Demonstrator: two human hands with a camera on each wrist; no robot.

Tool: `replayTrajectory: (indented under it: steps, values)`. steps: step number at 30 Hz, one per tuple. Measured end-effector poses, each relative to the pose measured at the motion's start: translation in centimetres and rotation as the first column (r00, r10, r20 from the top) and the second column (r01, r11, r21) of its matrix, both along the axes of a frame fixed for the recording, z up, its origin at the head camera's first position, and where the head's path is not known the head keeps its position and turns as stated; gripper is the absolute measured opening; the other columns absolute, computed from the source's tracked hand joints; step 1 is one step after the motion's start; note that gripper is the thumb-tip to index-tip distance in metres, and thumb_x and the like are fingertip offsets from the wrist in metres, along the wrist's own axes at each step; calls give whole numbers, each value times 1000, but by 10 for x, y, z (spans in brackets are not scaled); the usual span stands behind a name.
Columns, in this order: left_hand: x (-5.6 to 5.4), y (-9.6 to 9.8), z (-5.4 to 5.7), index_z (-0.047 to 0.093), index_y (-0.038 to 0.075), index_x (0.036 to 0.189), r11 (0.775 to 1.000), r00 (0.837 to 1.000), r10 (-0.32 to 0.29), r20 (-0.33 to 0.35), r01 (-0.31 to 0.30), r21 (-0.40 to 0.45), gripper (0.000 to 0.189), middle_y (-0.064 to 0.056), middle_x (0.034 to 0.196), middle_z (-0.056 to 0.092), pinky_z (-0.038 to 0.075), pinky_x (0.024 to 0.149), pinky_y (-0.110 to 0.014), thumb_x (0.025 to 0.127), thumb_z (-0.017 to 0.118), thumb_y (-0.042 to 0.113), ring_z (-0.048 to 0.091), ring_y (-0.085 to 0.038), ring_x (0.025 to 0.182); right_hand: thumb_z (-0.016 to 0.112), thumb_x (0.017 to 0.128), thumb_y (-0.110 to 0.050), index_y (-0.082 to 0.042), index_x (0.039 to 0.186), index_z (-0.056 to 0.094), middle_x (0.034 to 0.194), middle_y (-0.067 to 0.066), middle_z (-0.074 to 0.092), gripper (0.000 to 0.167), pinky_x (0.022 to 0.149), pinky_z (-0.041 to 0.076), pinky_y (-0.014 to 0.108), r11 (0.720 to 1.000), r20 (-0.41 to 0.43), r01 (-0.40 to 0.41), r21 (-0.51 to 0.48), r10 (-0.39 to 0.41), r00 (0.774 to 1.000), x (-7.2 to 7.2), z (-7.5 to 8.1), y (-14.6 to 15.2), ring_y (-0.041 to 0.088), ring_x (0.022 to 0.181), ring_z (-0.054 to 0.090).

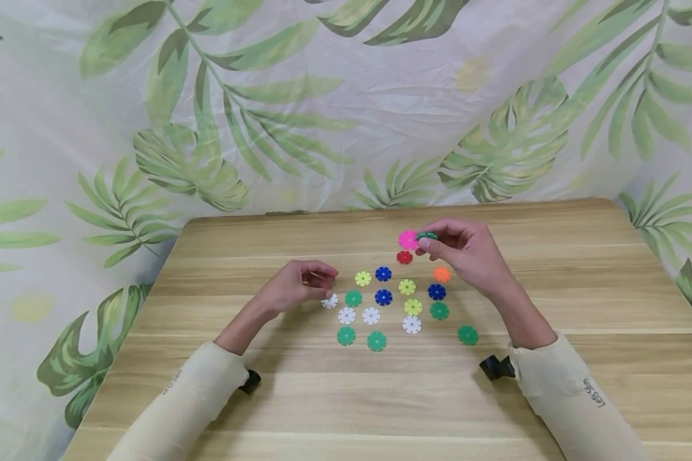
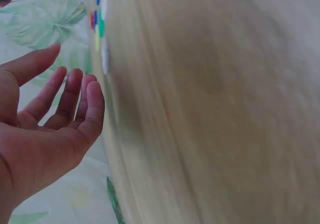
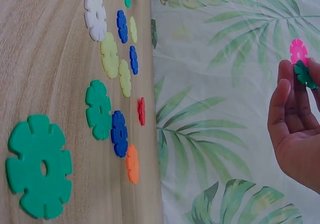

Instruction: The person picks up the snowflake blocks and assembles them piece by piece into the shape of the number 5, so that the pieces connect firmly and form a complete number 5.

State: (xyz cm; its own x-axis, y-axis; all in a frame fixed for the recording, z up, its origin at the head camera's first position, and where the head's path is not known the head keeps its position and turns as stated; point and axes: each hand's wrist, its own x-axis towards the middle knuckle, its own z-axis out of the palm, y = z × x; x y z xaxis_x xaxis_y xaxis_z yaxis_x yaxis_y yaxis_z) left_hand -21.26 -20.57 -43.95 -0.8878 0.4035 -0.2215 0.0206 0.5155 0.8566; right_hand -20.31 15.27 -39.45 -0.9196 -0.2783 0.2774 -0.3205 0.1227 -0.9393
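Observation:
My right hand [image 1: 469,253] is raised over the far part of the table, pinching a green notched disc [image 1: 427,236] between thumb and fingers. A pink notched disc [image 1: 408,240] adjoins the green one; the right wrist view shows this pink disc [image 3: 298,50] standing up from the green disc [image 3: 303,75], apparently slotted into it. Fingers loosely bent and holding nothing, my left hand [image 1: 296,285] hovers at the left of the spread discs. Closest to it is a white disc [image 1: 330,301], partly covered by the fingertips in the head view.
Several more discs lie flat and apart on the wooden table [image 1: 323,397], among them a red disc [image 1: 404,257], an orange disc [image 1: 442,274], a blue disc [image 1: 436,292] and a green disc [image 1: 468,335]. A leaf-patterned cloth [image 1: 380,109] hangs behind the table's far edge.

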Motion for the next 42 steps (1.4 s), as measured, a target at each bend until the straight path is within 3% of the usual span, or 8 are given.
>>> replayTrajectory:
  steps: [7,11,17,22,27,33,38,42]
  values:
    - [-3,-1,-7,73,1,128,992,999,-51,-15,49,-116,41,-15,122,76,58,97,-36,88,81,-7,69,-24,108,74,100,-3,2,111,76,93,5,81,13,71,60,24,1000,15,-2,6,2,1000,-1,-1,0,12,82,76]
    - [-4,1,-11,75,4,124,982,996,-70,-46,61,-180,41,-10,117,76,57,93,-32,86,83,-8,66,-21,104,74,100,-4,2,111,77,91,-3,80,13,71,60,24,1000,17,-1,8,1,1000,0,0,0,12,82,76]
    - [-2,5,-10,77,6,121,968,992,-100,-76,80,-237,40,-7,110,73,55,88,-31,84,84,-9,62,-20,98,74,100,-4,3,112,76,92,-1,80,13,72,61,24,1000,21,-10,5,10,1000,0,1,1,12,82,76]
    - [0,8,-9,77,7,117,966,991,-83,-107,53,-253,37,-6,102,70,53,82,-31,84,84,-9,60,-20,92,73,100,-2,4,113,76,92,-3,80,14,72,61,24,1000,24,-15,4,15,1000,0,1,1,11,81,75]
    - [1,14,-7,76,5,120,980,992,8,-129,-33,-198,32,-9,102,71,55,83,-28,90,79,-7,63,-21,93,73,100,-2,3,113,76,92,0,81,15,72,61,24,1000,27,-15,11,15,1000,1,2,1,11,81,75]
    - [2,29,5,75,2,124,995,982,91,-168,-96,-23,27,-12,110,76,57,80,-22,97,77,1,68,-20,97,73,101,-3,3,114,77,93,5,81,14,71,61,25,999,19,-29,18,28,999,0,0,-1,12,81,75]
    - [4,48,27,78,9,118,983,970,148,-191,-124,133,21,-9,105,78,55,70,-22,97,79,8,67,-25,89,73,101,-3,2,113,77,96,14,80,14,71,61,25,999,23,-28,19,27,999,-1,-2,-1,12,81,75]
    - [4,62,41,78,9,119,965,968,170,-185,-125,231,21,-11,106,78,59,72,-25,98,79,8,69,-26,87,73,101,-3,2,114,77,96,10,81,14,71,61,25,1000,22,-26,17,26,999,-1,-3,-2,12,82,75]
